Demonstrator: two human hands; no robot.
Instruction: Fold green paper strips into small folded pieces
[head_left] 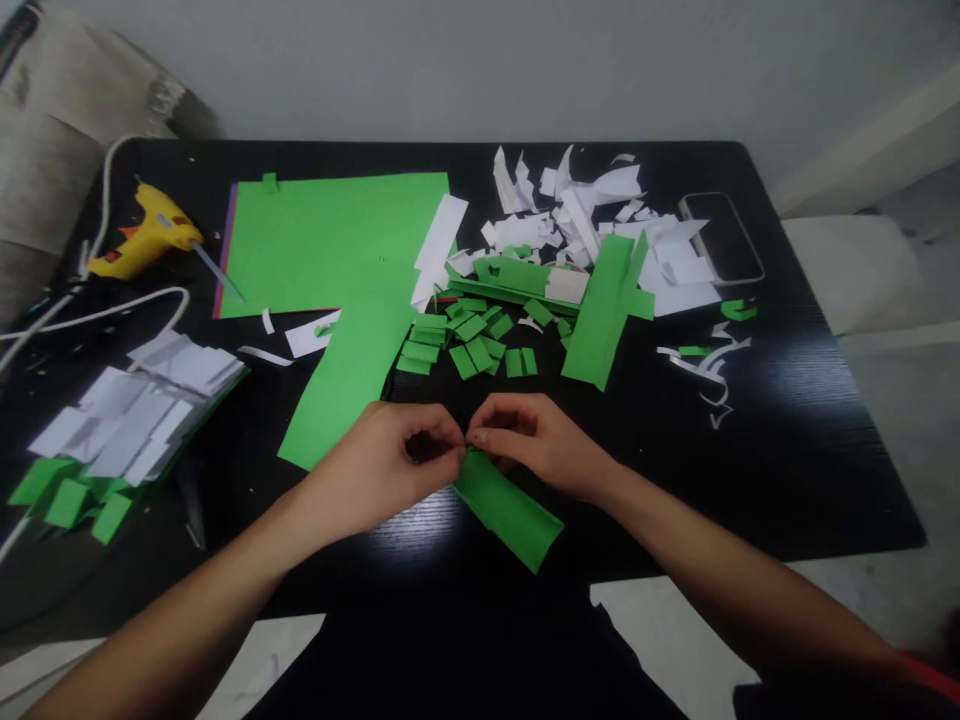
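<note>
My left hand (382, 465) and my right hand (536, 440) meet near the front edge of the black table (810, 440). Both pinch the far end of a folded green paper strip (510, 510), which slants back toward me over the table's edge. The fingers of both hands are curled together at that end. Just beyond the hands lie several small folded green paper pieces (469, 340) and a longer folded green strip (604, 310).
A large green paper sheet (330, 240) lies at the back left. A yellow glue gun (146, 235) with a white cord sits at the far left. A stack of white and green pieces (127, 420) rests front left. White paper scraps (585, 215) and a phone (724, 235) lie at the back right.
</note>
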